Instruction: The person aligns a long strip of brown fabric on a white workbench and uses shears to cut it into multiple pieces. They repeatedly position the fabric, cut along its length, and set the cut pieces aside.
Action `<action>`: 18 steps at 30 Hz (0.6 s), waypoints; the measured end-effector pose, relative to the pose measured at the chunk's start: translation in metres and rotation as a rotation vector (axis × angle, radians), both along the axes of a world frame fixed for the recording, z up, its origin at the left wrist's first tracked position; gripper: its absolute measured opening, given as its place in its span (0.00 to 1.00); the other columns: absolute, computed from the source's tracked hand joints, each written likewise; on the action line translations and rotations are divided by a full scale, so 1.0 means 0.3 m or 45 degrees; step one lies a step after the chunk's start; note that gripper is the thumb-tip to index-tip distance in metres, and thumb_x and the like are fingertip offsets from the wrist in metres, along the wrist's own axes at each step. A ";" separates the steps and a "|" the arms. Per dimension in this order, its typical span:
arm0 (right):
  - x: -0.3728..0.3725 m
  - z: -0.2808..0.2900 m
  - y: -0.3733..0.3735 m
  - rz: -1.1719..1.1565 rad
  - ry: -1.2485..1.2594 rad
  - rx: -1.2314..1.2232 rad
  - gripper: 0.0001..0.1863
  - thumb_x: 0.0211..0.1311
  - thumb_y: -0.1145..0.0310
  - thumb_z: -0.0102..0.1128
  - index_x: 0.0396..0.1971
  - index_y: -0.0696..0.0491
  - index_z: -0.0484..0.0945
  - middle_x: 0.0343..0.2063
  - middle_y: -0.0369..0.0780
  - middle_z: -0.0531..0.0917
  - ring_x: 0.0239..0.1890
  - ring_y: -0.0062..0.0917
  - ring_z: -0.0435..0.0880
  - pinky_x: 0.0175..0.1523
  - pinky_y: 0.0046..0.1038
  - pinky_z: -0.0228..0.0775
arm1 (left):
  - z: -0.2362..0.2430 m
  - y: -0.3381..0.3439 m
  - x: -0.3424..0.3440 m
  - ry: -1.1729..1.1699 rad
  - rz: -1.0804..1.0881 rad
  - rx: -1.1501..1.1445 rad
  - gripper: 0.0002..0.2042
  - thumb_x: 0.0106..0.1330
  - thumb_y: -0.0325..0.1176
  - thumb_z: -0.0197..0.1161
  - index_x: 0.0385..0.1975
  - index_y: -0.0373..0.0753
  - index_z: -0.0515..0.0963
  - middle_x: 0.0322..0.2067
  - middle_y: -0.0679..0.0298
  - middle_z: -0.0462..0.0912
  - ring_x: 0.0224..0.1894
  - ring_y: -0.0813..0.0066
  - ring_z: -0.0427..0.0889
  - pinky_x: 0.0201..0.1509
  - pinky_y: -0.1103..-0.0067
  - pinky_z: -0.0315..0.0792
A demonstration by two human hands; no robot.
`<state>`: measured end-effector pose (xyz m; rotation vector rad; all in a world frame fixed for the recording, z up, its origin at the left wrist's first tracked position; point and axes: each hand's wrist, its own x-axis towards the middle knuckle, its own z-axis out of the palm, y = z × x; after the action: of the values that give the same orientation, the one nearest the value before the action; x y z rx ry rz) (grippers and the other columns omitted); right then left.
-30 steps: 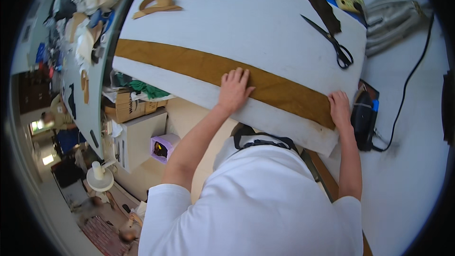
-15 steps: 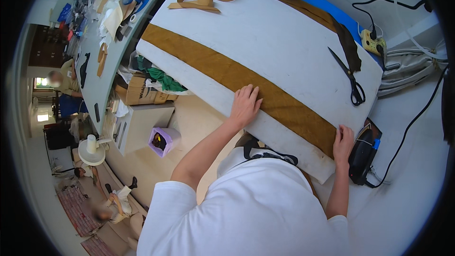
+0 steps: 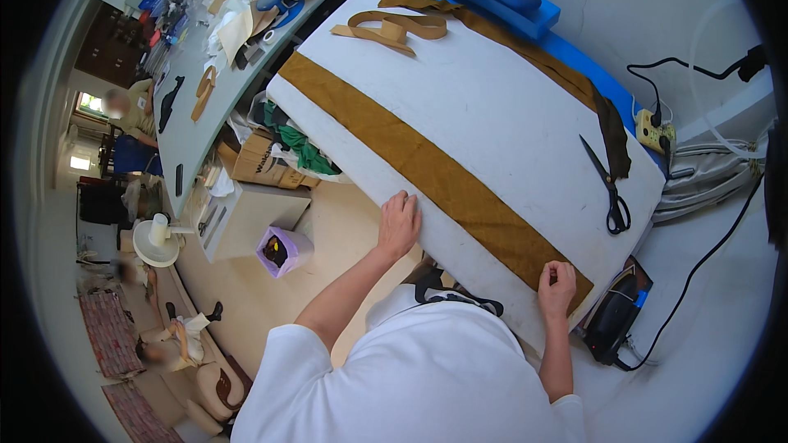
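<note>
A long brown fabric strip (image 3: 427, 164) lies diagonally across the white padded board (image 3: 501, 102). My left hand (image 3: 400, 221) rests on the board's near edge just below the strip, fingers apart and slightly bent. My right hand (image 3: 556, 283) is at the strip's right end, fingers curled together on the fabric. Black scissors (image 3: 611, 197) lie to the upper right. A coiled tan strip (image 3: 394, 33) and a longer, darker brown piece (image 3: 542, 61) lie along the far part of the board.
A black iron (image 3: 616, 316) sits beside the right corner, near a power strip (image 3: 652, 129) and cords. On the left are a cluttered table (image 3: 185, 139), cardboard box (image 3: 254, 160), lined bin (image 3: 287, 254) and white fan (image 3: 152, 242). Other people (image 3: 131, 115) are farther back.
My left hand has slid off the brown strip toward me onto the white edge. My right hand's fingers have curled more at the strip's end. The whole view has shifted.
</note>
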<state>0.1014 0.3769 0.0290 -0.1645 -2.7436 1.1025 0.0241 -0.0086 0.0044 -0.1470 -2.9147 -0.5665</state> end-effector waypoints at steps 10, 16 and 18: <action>-0.095 -0.023 -0.163 0.085 0.027 -0.072 0.05 0.55 0.79 0.63 0.26 0.55 0.75 0.26 0.42 0.77 0.31 0.37 0.77 0.38 0.37 0.69 | -0.002 -0.049 -0.028 -0.036 -0.002 0.138 0.12 0.62 0.30 0.65 0.42 0.32 0.79 0.47 0.50 0.77 0.53 0.50 0.75 0.59 0.60 0.70; -0.258 0.018 -0.366 0.029 0.046 -0.092 0.05 0.54 0.78 0.64 0.26 0.55 0.76 0.26 0.41 0.78 0.30 0.35 0.78 0.37 0.36 0.71 | 0.039 -0.214 -0.246 0.105 -0.152 0.247 0.09 0.61 0.27 0.64 0.39 0.32 0.80 0.45 0.48 0.80 0.49 0.48 0.79 0.54 0.62 0.73; -0.319 0.020 -0.452 -0.002 0.026 -0.085 0.04 0.55 0.78 0.64 0.28 0.55 0.77 0.27 0.41 0.79 0.30 0.35 0.78 0.38 0.35 0.71 | 0.065 -0.316 -0.485 0.185 -0.245 0.248 0.11 0.60 0.24 0.62 0.42 0.31 0.79 0.47 0.48 0.80 0.50 0.49 0.78 0.54 0.62 0.73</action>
<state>0.0056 0.2414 0.0349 -0.1636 -2.6899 1.1895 -0.1215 -0.1033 0.0238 -0.4271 -2.7037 -0.8284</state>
